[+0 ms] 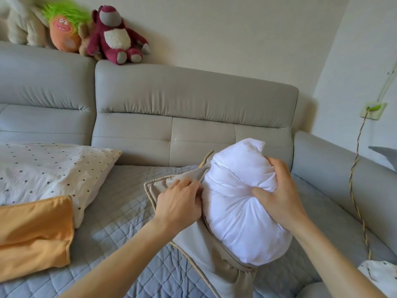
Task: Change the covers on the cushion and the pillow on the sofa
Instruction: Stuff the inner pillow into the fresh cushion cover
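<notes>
In the head view, the cushion inner, white and squeezed into a roll, was seen on the sofa with most of its bulk outside the beige cover; only its lower left edge was tucked in the cover's opening. The right hand was clenched on the upper right of the inner, the thumb pressed deep into the filling. The left hand, just left of the inner, was curled round the rim of the cover's opening.

The cushion step was judged to be about half done. Whether the inner was being drawn out or fed in could not be told from one picture, though removal of an old cover was thought likelier.

Well left of the inner, the pillow was seen in a dotted cover, apparently untouched. An orange cover was laid flat against the pillow's near edge, unused. A change of both covers was therefore judged to be left.
</notes>
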